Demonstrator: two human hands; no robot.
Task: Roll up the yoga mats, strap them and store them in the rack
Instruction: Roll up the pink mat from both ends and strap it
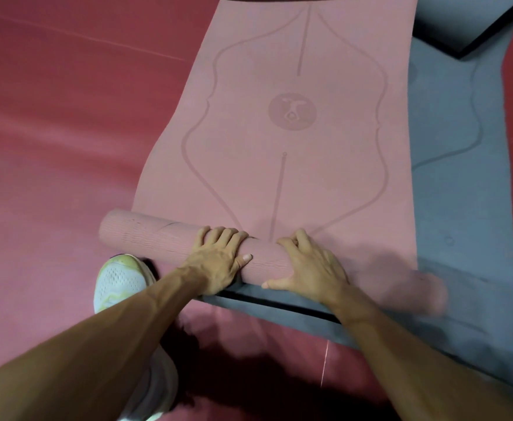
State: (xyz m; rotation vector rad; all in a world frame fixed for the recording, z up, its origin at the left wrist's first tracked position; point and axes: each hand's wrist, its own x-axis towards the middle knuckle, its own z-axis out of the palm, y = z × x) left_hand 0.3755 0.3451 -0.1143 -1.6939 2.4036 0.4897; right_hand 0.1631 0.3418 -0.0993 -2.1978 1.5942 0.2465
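A pink yoga mat [294, 147] with printed alignment lines and a round logo lies stretched away from me. Its near end is wound into a roll [146, 235] lying crosswise. My left hand [218, 262] presses on top of the roll near its middle, fingers curled over the far side. My right hand [310, 265] grips the roll just to the right, thumb on the near side. The right end of the roll is blurred. Under the pink mat lies a grey-blue mat [449, 208], flat, showing along the right and near edges.
The floor [67, 117] is dark red. My white shoe [121, 281] stands just left of the roll's near side. At the top right the grey-blue mat's far corner [474, 28] is folded over, showing a black edge.
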